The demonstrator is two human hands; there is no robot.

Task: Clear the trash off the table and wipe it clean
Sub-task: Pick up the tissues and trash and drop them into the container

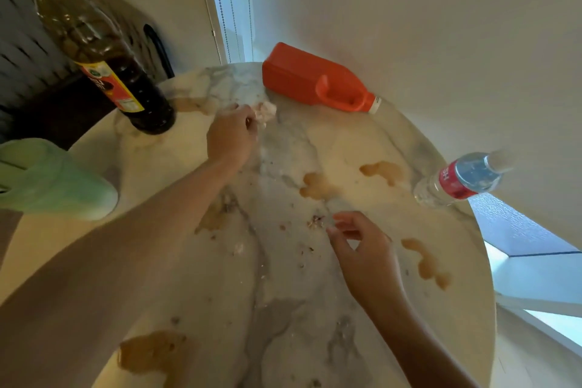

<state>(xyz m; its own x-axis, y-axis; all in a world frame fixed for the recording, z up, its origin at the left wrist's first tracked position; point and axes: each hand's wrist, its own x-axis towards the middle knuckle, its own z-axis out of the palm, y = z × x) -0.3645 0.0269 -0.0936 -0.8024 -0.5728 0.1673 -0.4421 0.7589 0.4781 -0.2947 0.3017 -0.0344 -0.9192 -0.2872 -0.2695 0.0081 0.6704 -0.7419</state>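
Note:
A round marble table (283, 309) carries brown spills (318, 187) and scattered crumbs (315, 221). My left hand (231, 135) reaches to the far side and grips a crumpled whitish tissue (266, 112). Near the middle, my right hand (362, 249) hovers with fingers loosely curled right beside the small crumb pile; nothing is visibly held. An orange jug (318, 80) lies on its side at the back edge. A clear water bottle (459, 179) with a red label lies tilted at the right edge.
A tall dark bottle (104, 53) with a yellow cap stands at the back left. A pale green container (53, 179) sits at the left edge. A white wall runs close behind the table, and a dark chair back (28, 50) stands at the far left.

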